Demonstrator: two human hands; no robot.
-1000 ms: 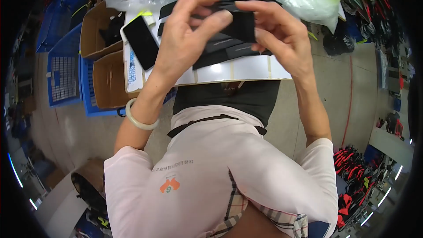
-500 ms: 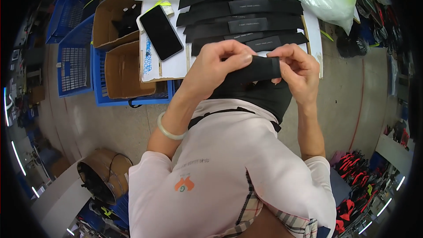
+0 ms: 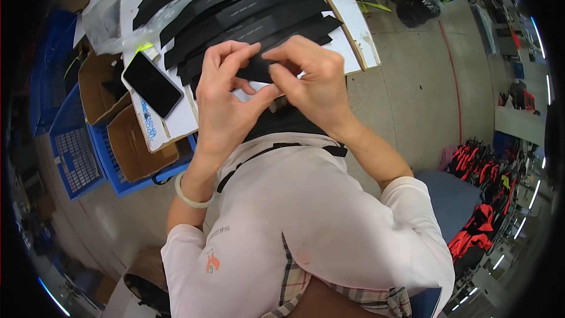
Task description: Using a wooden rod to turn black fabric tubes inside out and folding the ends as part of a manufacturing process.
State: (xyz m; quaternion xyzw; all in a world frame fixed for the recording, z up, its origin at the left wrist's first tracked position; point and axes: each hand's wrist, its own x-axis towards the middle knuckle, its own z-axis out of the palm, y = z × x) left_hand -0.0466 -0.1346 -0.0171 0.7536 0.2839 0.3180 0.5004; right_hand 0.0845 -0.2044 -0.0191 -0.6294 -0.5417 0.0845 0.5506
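My left hand [image 3: 226,94] is raised over the table's near edge, thumb and fingers apart, with nothing visibly gripped. Facing it, my right hand [image 3: 315,79] has its thumb and fingers bent into a pinch at the end of a black fabric strip [image 3: 254,70]. Much of that strip is hidden by the hands, and its far end cannot be made out. Just beyond my fingers, several similar black strips [image 3: 250,9] with small printed patches lie overlapping in a row.
A dark-screened phone [image 3: 153,85] lies on the white table [image 3: 353,59], left of the strips. Clear plastic sheeting [image 3: 109,20] covers the far side. Cardboard boxes [image 3: 141,147] stand in blue crates [image 3: 73,153] at left. Red-and-black pieces [image 3: 474,224] are piled at right.
My left hand has let go of the strip and its fingers have spread. My right hand has turned inward, closer to the left. The whole view has rotated and shifted.
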